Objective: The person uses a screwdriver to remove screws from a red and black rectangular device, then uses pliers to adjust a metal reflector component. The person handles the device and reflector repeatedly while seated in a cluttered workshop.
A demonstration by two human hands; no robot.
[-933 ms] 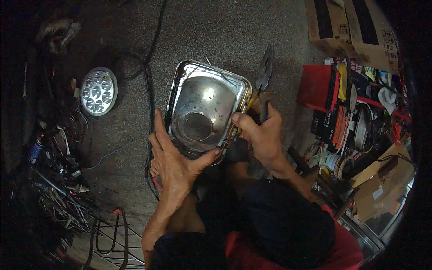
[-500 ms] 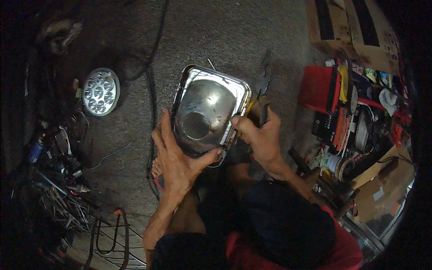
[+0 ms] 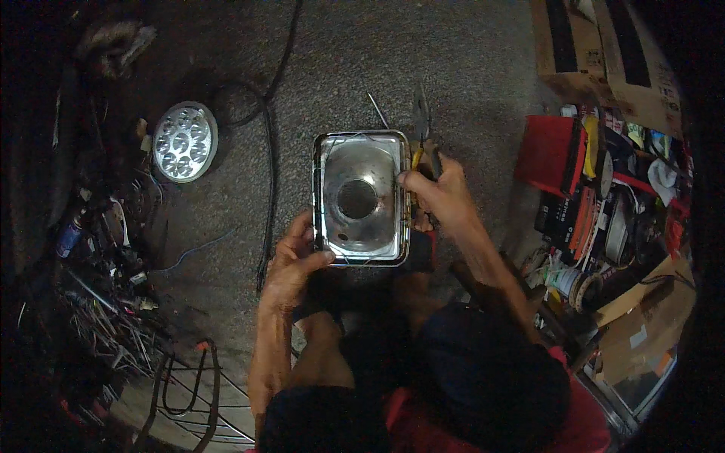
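A rectangular chrome headlight reflector (image 3: 377,160) with a round hole in its middle is held above the ground, its hollow side facing up. My left hand (image 3: 291,257) grips its lower left corner, thumb on the rim and fingers beneath. On the right edge, my right hand (image 3: 445,192) presses its thumb against the rim. That hand also holds a pair of pliers (image 3: 421,113) with yellow and dark handles, the jaws pointing away from me. Most of my right fingers are hidden behind the reflector and pliers.
A round LED lamp (image 3: 185,142) lies at the left near a black cable (image 3: 269,174). A thin metal rod (image 3: 377,109) is beyond the reflector. Scattered metal parts (image 3: 113,317) and a wire rack (image 3: 185,400) are lower left. Cardboard boxes (image 3: 604,60) and a red box (image 3: 551,155) stand right.
The reflector has straightened from a tilt and turned its hollow more squarely upward. My left hand has slid down to its lower left corner. The pliers have turned slightly with my right hand.
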